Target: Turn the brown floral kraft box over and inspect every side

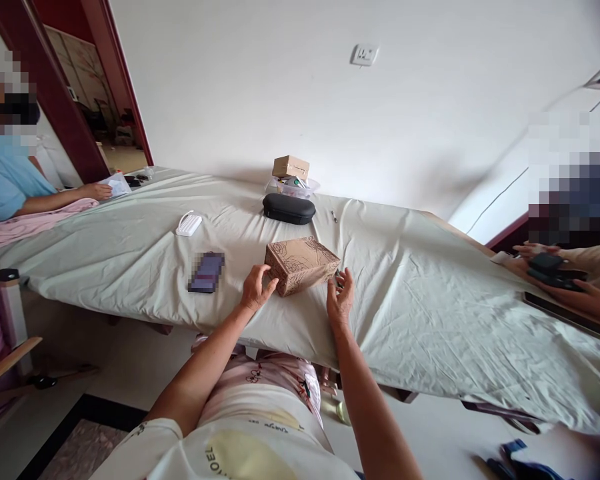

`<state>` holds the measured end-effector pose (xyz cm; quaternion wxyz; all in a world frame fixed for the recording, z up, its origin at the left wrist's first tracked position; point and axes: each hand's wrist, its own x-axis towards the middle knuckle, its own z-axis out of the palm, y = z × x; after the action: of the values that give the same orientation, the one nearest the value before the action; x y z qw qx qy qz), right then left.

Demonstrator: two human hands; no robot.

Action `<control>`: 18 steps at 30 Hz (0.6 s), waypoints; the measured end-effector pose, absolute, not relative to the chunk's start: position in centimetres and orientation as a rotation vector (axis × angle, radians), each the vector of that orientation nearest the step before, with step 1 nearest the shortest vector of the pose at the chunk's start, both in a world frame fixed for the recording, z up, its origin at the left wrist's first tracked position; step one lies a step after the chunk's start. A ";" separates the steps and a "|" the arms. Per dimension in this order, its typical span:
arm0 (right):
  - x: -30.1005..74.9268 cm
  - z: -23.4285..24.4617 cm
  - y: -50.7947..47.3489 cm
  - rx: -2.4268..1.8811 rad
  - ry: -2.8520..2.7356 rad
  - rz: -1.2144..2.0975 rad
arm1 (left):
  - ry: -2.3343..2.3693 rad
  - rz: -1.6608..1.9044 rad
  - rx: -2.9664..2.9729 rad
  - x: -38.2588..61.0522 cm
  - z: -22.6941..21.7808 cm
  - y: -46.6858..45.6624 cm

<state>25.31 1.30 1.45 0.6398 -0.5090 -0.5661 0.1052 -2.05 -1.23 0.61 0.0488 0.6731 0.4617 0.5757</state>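
A brown cardboard box (301, 264) with a printed pattern sits near the front edge of the cloth-covered table (130, 260). My left hand (257, 287) rests on the cloth at the box's left corner, fingers curved and apart, thumb close to the box. On the other side, my right hand (340, 295) hovers beside the box's right end with its fingers spread. Neither hand holds anything.
A phone (207, 272) lies left of the box. Farther back are a white mask (189, 223), a black case (289, 208) and a small box on a clear tub (291, 169). A person sits at the far left; another person's hands (560, 280) hold dark objects at right.
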 end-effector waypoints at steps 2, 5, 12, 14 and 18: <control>25.7 1.1 2.0 -1.199 -1.291 0.353 | 1.378 1.666 2.235 -1.8 0.6 -1.5; 25.8 0.6 2.9 -1.218 -1.327 0.517 | 1.314 1.502 2.426 -1.2 0.7 -1.6; 25.7 0.8 2.2 -1.178 -1.357 0.515 | 1.564 1.602 2.104 -1.6 0.3 -1.2; 25.7 1.2 1.3 -1.205 -1.376 0.456 | 1.654 1.660 1.923 -1.9 0.1 -0.9; 25.1 2.0 0.0 -1.204 -1.367 0.325 | 1.724 1.779 1.768 -1.8 -0.1 -0.4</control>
<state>25.07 0.03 1.98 0.6017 -0.5198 -0.5900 0.1403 -1.81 -0.43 -0.15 0.0489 0.5801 0.5659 0.5839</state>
